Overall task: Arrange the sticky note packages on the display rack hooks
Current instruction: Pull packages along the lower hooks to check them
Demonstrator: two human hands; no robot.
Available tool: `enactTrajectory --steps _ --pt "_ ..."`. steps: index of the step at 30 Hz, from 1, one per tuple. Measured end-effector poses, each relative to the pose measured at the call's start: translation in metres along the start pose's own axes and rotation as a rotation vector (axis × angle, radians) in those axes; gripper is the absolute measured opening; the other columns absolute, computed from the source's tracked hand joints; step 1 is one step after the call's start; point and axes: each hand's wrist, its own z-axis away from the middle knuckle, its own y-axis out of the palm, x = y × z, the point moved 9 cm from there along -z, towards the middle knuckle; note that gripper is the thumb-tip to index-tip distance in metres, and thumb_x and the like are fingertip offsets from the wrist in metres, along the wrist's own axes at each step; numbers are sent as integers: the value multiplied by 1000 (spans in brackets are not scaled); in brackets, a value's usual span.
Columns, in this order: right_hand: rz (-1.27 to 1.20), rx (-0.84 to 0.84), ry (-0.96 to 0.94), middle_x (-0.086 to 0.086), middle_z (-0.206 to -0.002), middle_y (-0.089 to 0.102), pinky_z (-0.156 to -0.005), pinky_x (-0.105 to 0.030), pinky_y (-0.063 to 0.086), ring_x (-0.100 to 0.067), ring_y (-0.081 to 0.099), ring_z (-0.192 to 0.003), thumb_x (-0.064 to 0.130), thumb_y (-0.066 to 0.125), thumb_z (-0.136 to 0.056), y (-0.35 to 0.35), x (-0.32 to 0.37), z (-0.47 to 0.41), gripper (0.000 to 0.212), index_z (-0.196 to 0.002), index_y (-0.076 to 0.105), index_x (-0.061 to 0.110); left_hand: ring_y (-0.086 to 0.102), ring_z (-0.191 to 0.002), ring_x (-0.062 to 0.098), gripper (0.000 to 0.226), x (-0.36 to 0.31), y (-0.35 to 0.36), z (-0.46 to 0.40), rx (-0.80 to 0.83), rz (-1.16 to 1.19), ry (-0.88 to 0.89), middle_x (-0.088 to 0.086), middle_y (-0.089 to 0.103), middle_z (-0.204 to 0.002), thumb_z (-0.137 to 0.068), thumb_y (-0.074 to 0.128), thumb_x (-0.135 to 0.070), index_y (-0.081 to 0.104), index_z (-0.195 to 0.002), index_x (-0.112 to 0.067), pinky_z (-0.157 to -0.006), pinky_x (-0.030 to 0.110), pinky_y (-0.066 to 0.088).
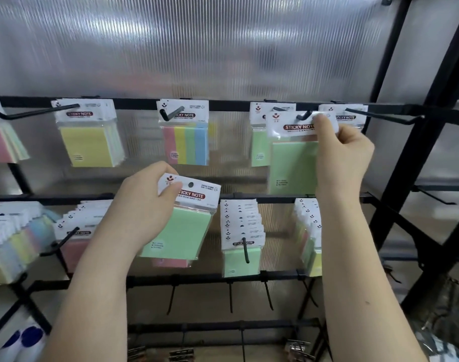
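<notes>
Your right hand (340,145) pinches a green package (292,158) by its header, hole at the hook (302,116) near the rack's upper right — your left hand (144,207) grips spares (182,220) ready below.

"STICKY NOTE" in white on a red band reads on the header card of the green pack (292,152) at the upper hook, the multicolour pack (185,131), and the lower green pack (181,220). Smaller print is illegible.

Single head view, close, facing forward and slightly down at display rack (186,103); both forearms enter from below.
</notes>
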Motion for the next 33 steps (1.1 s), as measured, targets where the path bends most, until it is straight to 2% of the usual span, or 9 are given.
enactTrajectory --steps 4,8,11,16,21,24,27,31,33 --pt "77 54 41 11 -47 25 -44 -20 17 -6 18 -46 30 63 -88 19 -16 -19 49 -52 33 16 52 -73 4 18 -2 5 -3 16 8 11 -15 58 -80 -94 52 -23 51 -76 -28 -53 23 32" --pt "138 137 111 -5 -64 47 -44 -18 21 -4 24 -44 34 64 -89 37 -35 -36 39 -69 62 1 51 -72 2 15 -5 10 -5 29 19 15 -20 56 -78 -94 52 -24 52 -79 -27 -52 20 32" --pt "180 158 142 -6 -69 55 -48 -22 26 -7 33 -51 30 65 -87 46 -48 -46 29 -69 62 8 52 -69 0 15 -7 12 -6 41 34 13 -21 57 -77 -95 52 -24 53 -79 -27 -49 15 30" --pt "228 87 160 -18 -71 50 -64 -27 28 -16 37 -69 33 68 -83 52 -60 -59 43 -85 63 -9 50 -73 -1 19 -15 14 -9 51 34 40 -18 56 -82 -94 51 -25 50 -77 -31 -52 19 30" --pt "284 61 159 3 -62 42 -54 -24 30 -15 37 -64 29 69 -83 60 -65 -67 37 -62 41 18 52 -74 0 13 -19 13 -12 49 38 55 -17 57 -85 -95 51 -25 51 -82 -29 -53 20 31" --pt "292 31 134 7 -76 52 -51 -14 31 -10 45 -68 27 69 -84 60 -64 -69 21 -79 50 19 54 -72 0 18 -21 12 -12 40 63 45 -18 59 -84 -95 51 -26 51 -78 -28 -50 20 33" --pt "308 5 97 6 -88 58 -63 -18 37 -10 52 -78 22 61 -89 52 -61 -65 11 -99 60 16 56 -71 2 19 -24 14 -12 36 84 59 -16 61 -81 -95 52 -24 51 -75 -26 -50 21 32" --pt "417 85 67 9 -69 47 -54 -17 32 -9 39 -62 12 49 -86 36 -58 -49 12 -80 53 22 57 -78 6 19 -29 17 -12 27 109 94 -11 63 -83 -94 53 -22 52 -75 -25 -52 22 33" --pt "412 157 84 9 -65 56 -51 -16 34 -9 43 -58 10 48 -84 23 -63 -34 21 -75 63 23 59 -81 12 16 -31 20 -12 28 133 107 -5 65 -85 -93 54 -22 54 -77 -25 -54 23 36"
